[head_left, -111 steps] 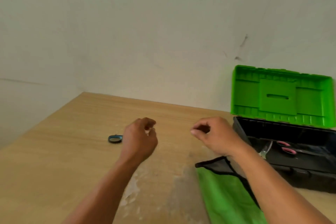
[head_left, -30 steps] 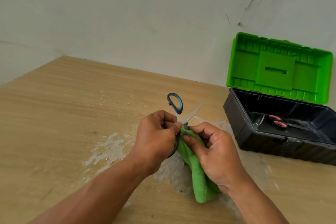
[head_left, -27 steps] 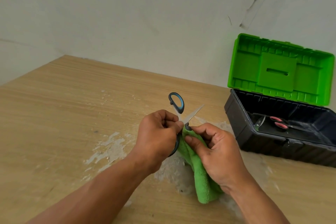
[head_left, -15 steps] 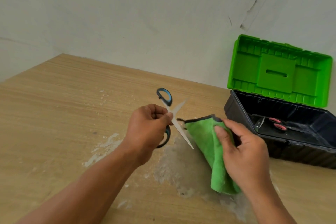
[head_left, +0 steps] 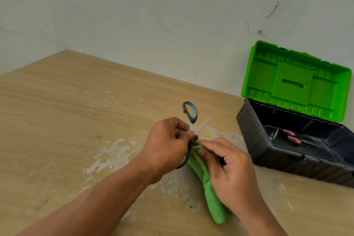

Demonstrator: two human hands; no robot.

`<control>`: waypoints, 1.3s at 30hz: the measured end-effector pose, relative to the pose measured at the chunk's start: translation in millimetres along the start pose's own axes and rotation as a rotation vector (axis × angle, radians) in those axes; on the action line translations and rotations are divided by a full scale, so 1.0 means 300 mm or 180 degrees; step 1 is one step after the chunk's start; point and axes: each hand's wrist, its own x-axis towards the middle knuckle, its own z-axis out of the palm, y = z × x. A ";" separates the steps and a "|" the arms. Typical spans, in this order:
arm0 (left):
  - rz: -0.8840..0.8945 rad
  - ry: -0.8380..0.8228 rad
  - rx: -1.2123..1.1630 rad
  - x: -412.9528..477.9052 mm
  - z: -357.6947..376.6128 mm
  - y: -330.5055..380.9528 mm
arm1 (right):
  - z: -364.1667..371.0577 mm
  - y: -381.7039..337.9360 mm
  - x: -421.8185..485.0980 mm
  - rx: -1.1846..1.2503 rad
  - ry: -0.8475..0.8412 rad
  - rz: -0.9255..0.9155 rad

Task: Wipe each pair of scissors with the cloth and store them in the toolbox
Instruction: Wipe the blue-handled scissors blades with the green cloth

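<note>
Cloth [head_left: 215,209] back on scissors [head_left: 201,125], toolbox [head_left: 249,132] beside.

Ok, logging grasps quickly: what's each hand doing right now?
Left hand: grips the blue-handled scissors.
Right hand: holds the green cloth.

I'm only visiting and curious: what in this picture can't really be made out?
1. Head view: one blade of the blue-handled scissors, wrapped in the green cloth under the right hand.
2. Their lower handle loop, mostly behind the left hand.
3. The red-handled scissors in the toolbox: blades blurred in the dark interior.
4. The toolbox's right end, cut off by the frame edge.
</note>
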 end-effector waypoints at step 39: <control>-0.0117 0.0083 -0.0224 -0.002 0.027 -0.012 | -0.030 0.022 0.021 0.0086 -0.0207 -0.0021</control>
